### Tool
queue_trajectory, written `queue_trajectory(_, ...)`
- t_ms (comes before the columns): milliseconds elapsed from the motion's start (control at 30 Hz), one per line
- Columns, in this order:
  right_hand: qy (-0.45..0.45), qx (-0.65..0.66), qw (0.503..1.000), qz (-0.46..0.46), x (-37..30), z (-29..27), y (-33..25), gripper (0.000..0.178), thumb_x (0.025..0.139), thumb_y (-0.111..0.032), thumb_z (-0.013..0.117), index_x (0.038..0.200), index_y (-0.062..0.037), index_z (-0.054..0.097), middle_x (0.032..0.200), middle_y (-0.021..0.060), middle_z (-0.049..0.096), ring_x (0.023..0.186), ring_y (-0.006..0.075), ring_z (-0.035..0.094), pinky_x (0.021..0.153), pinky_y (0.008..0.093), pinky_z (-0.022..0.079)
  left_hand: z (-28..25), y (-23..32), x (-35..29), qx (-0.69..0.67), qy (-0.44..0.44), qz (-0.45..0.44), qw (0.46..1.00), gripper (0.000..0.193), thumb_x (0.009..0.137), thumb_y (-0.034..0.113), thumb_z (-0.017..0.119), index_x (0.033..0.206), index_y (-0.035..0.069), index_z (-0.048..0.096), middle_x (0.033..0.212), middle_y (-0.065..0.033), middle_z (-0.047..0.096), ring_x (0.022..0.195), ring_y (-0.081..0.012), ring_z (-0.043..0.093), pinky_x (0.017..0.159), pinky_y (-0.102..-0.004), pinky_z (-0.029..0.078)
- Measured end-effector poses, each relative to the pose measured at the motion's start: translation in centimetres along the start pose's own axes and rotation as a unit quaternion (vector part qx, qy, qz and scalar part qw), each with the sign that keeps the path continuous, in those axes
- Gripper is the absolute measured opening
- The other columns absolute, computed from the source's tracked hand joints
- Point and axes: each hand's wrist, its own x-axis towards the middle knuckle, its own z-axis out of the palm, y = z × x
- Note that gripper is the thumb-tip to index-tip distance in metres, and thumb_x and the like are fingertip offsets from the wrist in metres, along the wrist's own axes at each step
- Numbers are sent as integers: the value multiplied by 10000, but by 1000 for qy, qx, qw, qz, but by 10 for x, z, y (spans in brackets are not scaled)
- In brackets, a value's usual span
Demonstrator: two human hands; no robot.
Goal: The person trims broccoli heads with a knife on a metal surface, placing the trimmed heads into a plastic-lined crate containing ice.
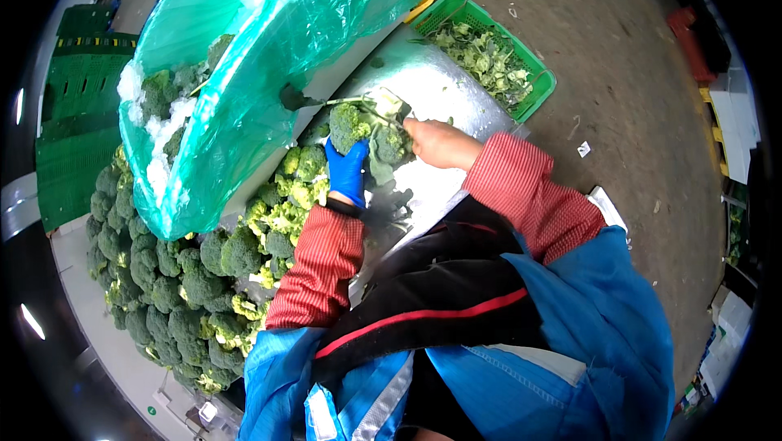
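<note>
My left hand, in a blue glove, is closed on a broccoli head over the metal work surface. Just right of that head, a second broccoli head with leaves and a pale cut stem sits against my bare right hand. The right fingers are curled; whatever they grip is hidden behind them. A loose leaf on a long stalk lies beyond the left hand. Dark leaves rest on the metal below the hands.
A large pile of broccoli spreads to the left. Behind it stands an open green plastic bag holding broccoli and ice. At the far right of the metal surface is a green crate of leaf trimmings. Concrete floor extends right.
</note>
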Motion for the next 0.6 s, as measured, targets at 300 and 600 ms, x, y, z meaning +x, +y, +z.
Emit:
queue_trajectory(300, -139, 347, 914, 158, -24, -24, 19, 196, 874, -95, 450, 1066, -80, 489, 617, 17, 432, 377, 80, 374, 323, 252, 331, -19, 3, -1, -54, -138, 33, 988, 667, 723, -35, 546, 1352, 57, 343, 1184, -97, 541, 1052, -224, 559, 871, -331, 488)
queue_trajectory(600, 110, 129, 980, 103, -18, -12, 23, 223, 909, -199, 512, 1013, -3, 484, 685, 155, 566, 516, 283, 552, 482, 400, 449, -63, 29, -26, -112, -175, -45, 977, 598, 795, 166, 500, 1360, 25, 367, 1307, -166, 487, 1174, -291, 516, 990, -425, 433)
